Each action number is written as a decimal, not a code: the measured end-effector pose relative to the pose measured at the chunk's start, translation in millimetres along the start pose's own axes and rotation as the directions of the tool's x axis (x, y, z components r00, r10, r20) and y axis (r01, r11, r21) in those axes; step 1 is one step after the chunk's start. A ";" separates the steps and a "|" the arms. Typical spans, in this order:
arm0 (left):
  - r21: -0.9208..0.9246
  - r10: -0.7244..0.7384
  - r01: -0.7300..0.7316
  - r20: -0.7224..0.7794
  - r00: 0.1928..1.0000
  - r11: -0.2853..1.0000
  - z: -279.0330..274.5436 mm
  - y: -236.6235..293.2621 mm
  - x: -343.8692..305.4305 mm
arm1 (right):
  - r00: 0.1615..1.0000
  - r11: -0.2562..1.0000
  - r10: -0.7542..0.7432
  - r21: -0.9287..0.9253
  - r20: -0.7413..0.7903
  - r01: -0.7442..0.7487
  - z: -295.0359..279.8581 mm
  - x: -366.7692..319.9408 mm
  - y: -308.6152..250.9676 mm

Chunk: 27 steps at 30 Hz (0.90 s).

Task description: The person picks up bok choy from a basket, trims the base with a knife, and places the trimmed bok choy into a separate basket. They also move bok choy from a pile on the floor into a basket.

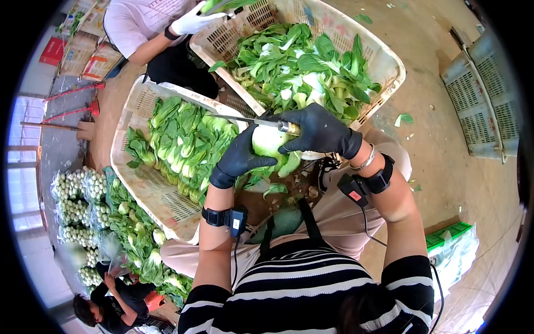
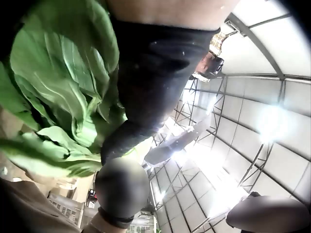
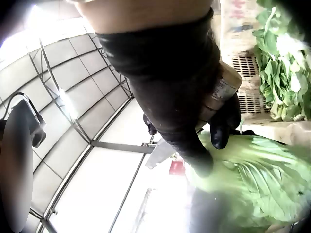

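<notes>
A leafy green vegetable with a pale base [image 1: 269, 141] is between two black-gloved hands. The left hand [image 1: 240, 158] grips it from the left; in the left wrist view its broad leaves [image 2: 63, 73] spread beside the glove [image 2: 150, 73]. Curled round the knife's handle [image 1: 289, 128] is the right hand [image 1: 321, 132], whose thumb touches the vegetable's side. The knife's blade [image 1: 245, 118] points left across the top of the base. In the right wrist view the handle [image 3: 223, 90] sticks out of the right hand [image 3: 170, 97], above the leaves [image 3: 262, 179].
A crate [image 1: 125, 167] of whole greens stands at left, another [image 1: 389, 78] with loose leaves ahead. Someone in a white glove [image 1: 194, 22] sits beyond them. Greens [image 1: 136, 234] and bagged vegetables [image 1: 75, 206] lie far left, near another person [image 1: 119, 303]. Grey crates [image 1: 481, 100] stand right.
</notes>
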<state>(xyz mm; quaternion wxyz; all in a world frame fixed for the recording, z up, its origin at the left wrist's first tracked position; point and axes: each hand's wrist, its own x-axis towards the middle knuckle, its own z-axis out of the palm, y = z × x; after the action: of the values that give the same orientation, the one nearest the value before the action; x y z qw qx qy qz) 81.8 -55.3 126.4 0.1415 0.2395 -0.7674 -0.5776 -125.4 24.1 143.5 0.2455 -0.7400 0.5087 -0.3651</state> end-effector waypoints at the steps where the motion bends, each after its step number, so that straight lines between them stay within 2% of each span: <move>1: 0.004 -0.005 0.005 0.053 0.999 1.000 -1.8 3.2 -1.0 | 0.999 1.000 -0.011 0.007 0.033 0.011 -1.1 -0.2 -0.6; 3: 0.006 0.006 -0.007 0.098 0.995 1.000 -9.9 -3.8 -0.2 | 0.998 1.000 -0.020 0.016 0.068 0.019 -2.2 -0.8 1.2; 5: 0.331 -0.043 -0.080 0.349 0.936 0.940 -17.4 0.1 -1.0 | 0.996 0.994 -0.088 0.057 -0.027 0.090 -7.4 -0.5 10.1; 6: 0.130 -0.043 -0.009 0.393 0.918 0.991 -12.4 -5.8 -1.5 | 0.985 0.989 -0.125 0.067 -0.116 0.134 -12.8 -0.4 23.6; 7: 0.129 -0.043 -0.008 0.392 0.919 0.992 -7.7 -11.0 -3.0 | 0.995 0.989 0.061 -0.126 -0.079 -0.071 -26.4 0.0 26.3; 8: -0.168 0.073 -0.019 0.320 0.945 0.986 -3.5 -16.7 -6.3 | 0.954 0.910 0.240 -0.301 -0.180 -0.286 -37.6 -0.7 25.1; 9: -0.445 0.159 -0.049 0.214 0.964 0.894 -2.3 -27.1 -9.9 | 0.920 0.838 0.277 -0.399 -0.277 -0.373 -45.0 -4.6 31.3; 10: -0.555 0.037 0.073 0.184 0.982 0.829 -4.9 -38.9 -12.0 | 0.891 0.813 0.274 -0.408 -0.363 -0.416 -47.5 -6.6 38.5; 11: -0.906 -0.107 0.150 0.117 0.987 0.395 12.8 -50.4 -24.5 | 0.857 0.791 0.261 -0.411 -0.444 -0.453 -47.0 -6.8 44.9; 12: -0.961 -0.138 0.056 0.018 0.990 0.269 18.1 -60.7 -31.5 | 0.867 0.807 0.222 -0.414 -0.447 -0.420 -44.8 -7.1 50.8; 13: -0.988 -0.176 -0.059 -0.083 0.981 0.140 23.3 -43.2 -33.0 | 0.878 0.824 0.177 -0.421 -0.445 -0.380 -43.6 -5.2 52.9; 14: -0.994 -0.105 -0.113 -0.113 0.988 0.004 33.4 -23.8 -41.1 | 0.890 0.882 0.244 -0.294 -0.384 -0.368 -42.3 -3.5 51.9; 15: -0.988 -0.114 -0.156 -0.156 0.981 0.012 36.4 -32.2 -39.5 | 0.891 0.887 0.296 -0.248 -0.346 -0.390 -39.7 -0.6 51.0; 17: -0.977 -0.161 -0.213 -0.206 0.965 -0.027 31.7 -57.9 -37.3 | 0.906 0.895 0.256 -0.272 -0.336 -0.354 -33.5 5.0 55.8; 18: -0.951 -0.249 -0.309 -0.293 0.923 -0.027 31.6 -50.4 -45.0 | 0.900 0.903 0.284 -0.224 -0.331 -0.367 -32.4 8.9 53.4; 19: -0.917 -0.128 -0.361 -0.383 0.915 0.168 30.6 -37.2 -46.6 | 0.893 0.908 0.312 -0.177 -0.324 -0.381 -31.6 12.2 49.7; 21: -0.896 -0.045 -0.425 -0.423 0.905 -0.131 8.3 -56.2 -63.4 | 0.920 0.910 0.216 -0.274 -0.326 -0.311 -30.1 17.3 45.9; 22: -0.887 -0.053 -0.454 -0.451 0.891 -0.078 2.2 -48.6 -75.9 | 0.909 0.904 0.276 -0.237 -0.311 -0.356 -27.4 21.0 42.8; 23: -0.867 -0.184 -0.495 -0.479 0.858 -0.052 -0.7 -39.9 -84.7 | 0.892 0.891 0.338 -0.204 -0.300 -0.406 -24.2 25.9 37.2; 24: -0.859 -0.199 -0.511 -0.507 0.839 0.033 -5.1 -41.5 -94.9 | 0.871 0.857 0.419 -0.206 -0.256 -0.473 -21.8 33.0 27.2; 25: -0.851 -0.213 -0.513 -0.525 0.824 0.113 -8.4 -43.0 -104.8 | 0.882 0.862 0.405 -0.222 -0.242 -0.457 -15.2 36.9 16.7; 27: -0.859 -0.215 -0.485 -0.511 0.833 0.165 -11.8 -44.3 -118.3 | 0.910 0.915 0.389 0.169 -0.141 -0.366 2.8 39.9 -3.8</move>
<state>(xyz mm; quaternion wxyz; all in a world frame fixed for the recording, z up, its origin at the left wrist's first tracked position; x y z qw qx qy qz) 196.6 -11.8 94.7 0.5185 0.1654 -0.1615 -0.8233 -112.3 -11.8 156.2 0.3177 -0.5745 0.6350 -0.4072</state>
